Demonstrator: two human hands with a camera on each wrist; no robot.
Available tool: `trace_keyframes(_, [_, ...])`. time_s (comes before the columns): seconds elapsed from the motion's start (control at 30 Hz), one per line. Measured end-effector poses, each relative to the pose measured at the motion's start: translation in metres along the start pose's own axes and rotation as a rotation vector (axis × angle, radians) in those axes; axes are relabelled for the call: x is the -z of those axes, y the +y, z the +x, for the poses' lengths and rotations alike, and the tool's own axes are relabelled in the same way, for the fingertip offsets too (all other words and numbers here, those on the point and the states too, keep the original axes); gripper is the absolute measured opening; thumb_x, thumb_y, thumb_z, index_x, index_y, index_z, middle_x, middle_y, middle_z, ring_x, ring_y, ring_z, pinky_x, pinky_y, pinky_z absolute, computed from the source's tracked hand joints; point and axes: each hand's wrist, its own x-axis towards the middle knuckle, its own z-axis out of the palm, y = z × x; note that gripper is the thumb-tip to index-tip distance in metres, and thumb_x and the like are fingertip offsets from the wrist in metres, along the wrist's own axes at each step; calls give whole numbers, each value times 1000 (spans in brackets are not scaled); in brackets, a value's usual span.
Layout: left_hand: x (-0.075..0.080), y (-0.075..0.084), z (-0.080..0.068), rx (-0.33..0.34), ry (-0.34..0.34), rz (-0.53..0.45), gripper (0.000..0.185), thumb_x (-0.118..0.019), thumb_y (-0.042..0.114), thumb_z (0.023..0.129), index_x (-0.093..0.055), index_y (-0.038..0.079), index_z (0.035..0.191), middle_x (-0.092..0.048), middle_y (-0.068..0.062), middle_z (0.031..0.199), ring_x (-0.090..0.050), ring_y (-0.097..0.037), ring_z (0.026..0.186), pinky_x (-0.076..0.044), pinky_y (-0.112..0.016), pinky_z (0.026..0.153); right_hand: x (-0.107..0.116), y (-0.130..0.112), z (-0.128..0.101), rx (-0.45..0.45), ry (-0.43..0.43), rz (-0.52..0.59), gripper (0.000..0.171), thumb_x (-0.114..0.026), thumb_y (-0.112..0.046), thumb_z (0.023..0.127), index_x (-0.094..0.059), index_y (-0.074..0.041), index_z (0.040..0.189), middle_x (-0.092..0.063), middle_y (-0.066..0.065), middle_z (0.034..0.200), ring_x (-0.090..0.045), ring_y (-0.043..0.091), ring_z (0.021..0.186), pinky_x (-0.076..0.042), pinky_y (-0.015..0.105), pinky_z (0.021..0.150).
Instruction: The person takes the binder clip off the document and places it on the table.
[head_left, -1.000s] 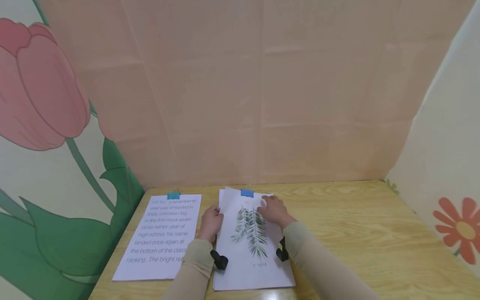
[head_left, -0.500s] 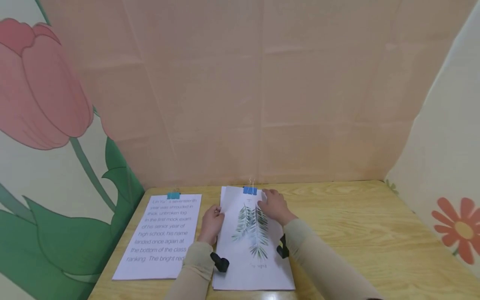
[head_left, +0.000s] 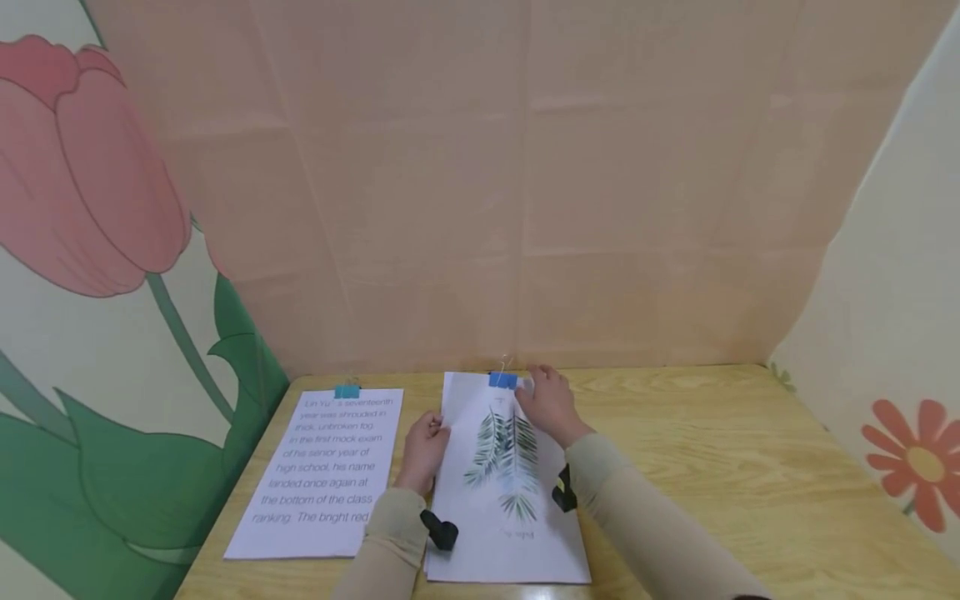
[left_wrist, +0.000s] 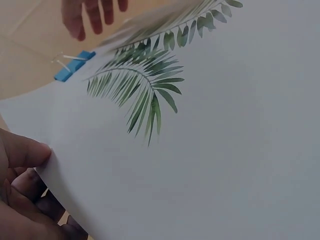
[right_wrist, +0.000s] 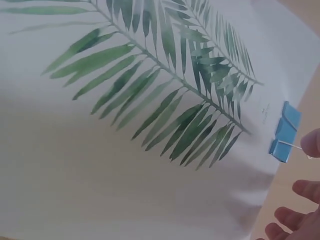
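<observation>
Sheets of paper [head_left: 510,554] printed with green palm leaves lie in the middle of the table, their top edge held by a blue binder clip [head_left: 502,380]. At the left edge of these sheets, my left hand [head_left: 422,452] pinches the paper between thumb and curled fingers; the left wrist view shows the edge lifted and bowed. My right hand [head_left: 551,406] is beside the clip at the top right corner. In the right wrist view, its thumb [right_wrist: 311,143] is at the wire handle of the binder clip [right_wrist: 286,132], and the other fingers are spread apart, holding nothing.
To the left lies a second stack of paper [head_left: 315,475] with printed text, under a teal binder clip [head_left: 347,391]. The wooden table [head_left: 697,467] reaches back to a wall covered in pinkish-brown sheeting [head_left: 517,183]. Painted flowers cover the side walls.
The right hand has moved up and away from the sheet to the clip's side. The clip's wire handles now stand up, and the clip has shifted slightly right. The left hand keeps its grip.
</observation>
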Motion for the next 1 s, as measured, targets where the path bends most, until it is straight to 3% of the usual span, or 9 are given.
trace_keyframes(0.73, [1, 2, -3, -37, -40, -15, 7, -54, 10, 104, -60, 7, 106, -70, -8, 102, -64, -21, 87, -50, -32, 74, 3, -8, 7, 94, 80, 8, 60, -55, -28, 104, -42, 7, 151, -43, 33, 151, -42, 51, 138, -33, 61, 113])
trace_keyframes(1.0, [2, -1, -3, -72, -55, -34, 8, -54, 9, 105, -60, 5, 107, -70, -10, 105, -65, -21, 90, -52, -34, 76, 8, -11, 10, 144, 51, 1, 50, -52, -25, 106, -51, 7, 144, -52, 29, 145, -49, 46, 133, -38, 58, 110])
